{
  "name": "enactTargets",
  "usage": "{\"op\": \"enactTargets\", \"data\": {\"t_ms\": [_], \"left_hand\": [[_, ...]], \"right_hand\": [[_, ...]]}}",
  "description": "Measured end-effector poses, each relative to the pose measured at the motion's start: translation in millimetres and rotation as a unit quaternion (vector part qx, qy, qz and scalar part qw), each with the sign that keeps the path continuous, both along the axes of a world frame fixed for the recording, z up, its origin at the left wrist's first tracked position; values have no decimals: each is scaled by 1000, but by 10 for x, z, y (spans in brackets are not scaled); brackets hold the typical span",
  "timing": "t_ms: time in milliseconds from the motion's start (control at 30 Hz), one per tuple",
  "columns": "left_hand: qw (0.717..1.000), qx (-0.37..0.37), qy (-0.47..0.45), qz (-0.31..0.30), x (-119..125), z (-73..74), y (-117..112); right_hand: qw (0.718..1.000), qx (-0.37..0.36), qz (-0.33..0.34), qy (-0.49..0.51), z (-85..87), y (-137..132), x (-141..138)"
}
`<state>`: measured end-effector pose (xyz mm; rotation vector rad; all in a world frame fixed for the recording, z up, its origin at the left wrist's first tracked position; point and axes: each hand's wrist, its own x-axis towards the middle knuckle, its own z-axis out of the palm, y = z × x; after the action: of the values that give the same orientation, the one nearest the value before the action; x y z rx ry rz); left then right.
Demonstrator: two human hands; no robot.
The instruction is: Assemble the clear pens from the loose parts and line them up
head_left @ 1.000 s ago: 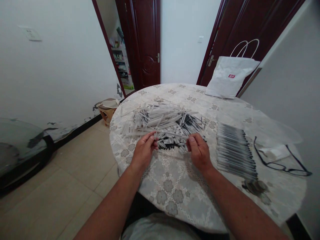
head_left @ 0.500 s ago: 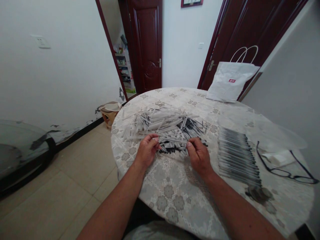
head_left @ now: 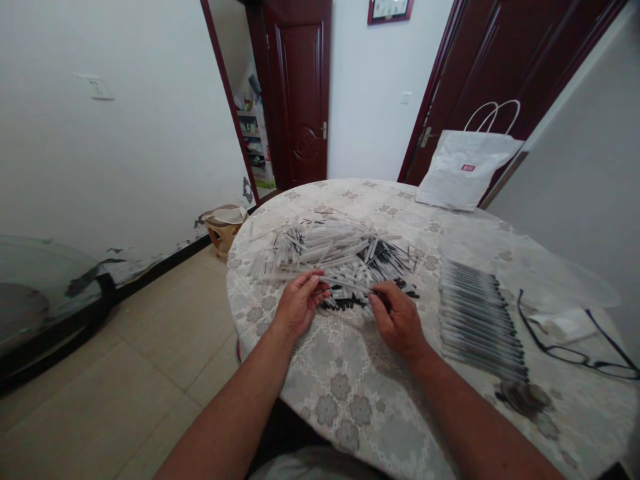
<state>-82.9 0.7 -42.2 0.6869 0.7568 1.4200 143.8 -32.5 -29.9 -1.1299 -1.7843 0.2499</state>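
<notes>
Left hand (head_left: 299,308), right hand (head_left: 399,325), fingers clamped on either end of a slim white tube (head_left: 347,289), long axis running left-right.

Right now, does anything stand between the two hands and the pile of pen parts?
Nothing visible does. The left hand and the right hand are at the near edge of the pile of pen parts, their fingertips on its pieces. The row of pens lies apart.

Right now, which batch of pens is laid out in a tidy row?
The batch right of the right hand, near the glasses: its pens lie side by side. The pile farther left is a loose jumble.
</notes>
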Motion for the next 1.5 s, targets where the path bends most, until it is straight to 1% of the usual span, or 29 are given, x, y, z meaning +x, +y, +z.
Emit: {"op": "enactTargets", "data": {"t_ms": [100,167,300,400,500,700,800,867,967,1033,1100,1133,1233,1300,1433,1500], "left_hand": [[1000,-2,-22,2,0,2,5],[1000,-3,-29,10,5,6,9],[999,-12,-31,15,21,7,14],[999,-19,-35,9,30,6,9],[999,-20,-38,5,37,12,-7],[999,-15,-29,-9,55,34,-46],[999,-15,-42,2,53,45,-58],[999,-14,-40,-1,50,48,-65],[1000,-6,-24,-10,52,37,-71],[1000,0,-16,-4,58,23,-68],[1000,2,-10,1,64,11,-63],[1000,0,-7,0,68,9,-62],[1000,-2,0,-13,80,16,-68],[1000,-3,-2,-17,89,23,-74],[1000,-6,-7,-6,105,20,-72],[1000,-4,-7,-5,108,15,-65]], "right_hand": [[998,33,29,-38,7,-6,-12],[995,41,35,-79,9,-1,-16],[986,38,5,-165,-5,11,-28],[982,28,-1,-185,-14,0,-47],[986,2,-1,-169,3,-30,-70],[994,-80,-2,-80,62,-102,-128],[990,-132,-4,-43,52,-105,-154],[986,-165,-12,-14,41,-89,-159],[982,-188,-23,21,35,-57,-155],[978,-206,-17,42,29,-41,-155],[966,-244,1,85,13,-29,-162],[955,-271,11,119,4,-24,-169],[901,-346,29,259,-14,-13,-201],[867,-371,32,330,-9,-11,-228],[834,-394,41,384,18,-13,-275],[825,-404,39,394,18,-9,-277]]}}
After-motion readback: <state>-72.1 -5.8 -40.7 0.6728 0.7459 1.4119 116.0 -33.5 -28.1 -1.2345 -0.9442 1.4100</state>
